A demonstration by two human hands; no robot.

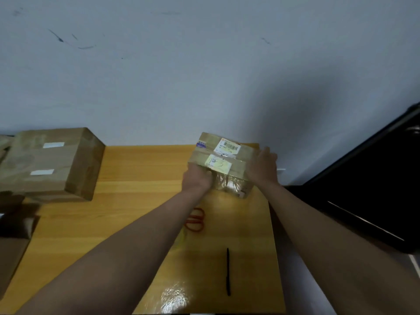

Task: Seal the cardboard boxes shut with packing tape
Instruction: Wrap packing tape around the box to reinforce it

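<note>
Head view: left hand (197, 178) grips the taped cardboard box (223, 163) at its near corner, right hand (261, 165) lies flat on its side, steadying it; red scissors (195, 220) wait nearby

small box (221, 163) – barcode label (229, 147), print too blurred to read
</note>
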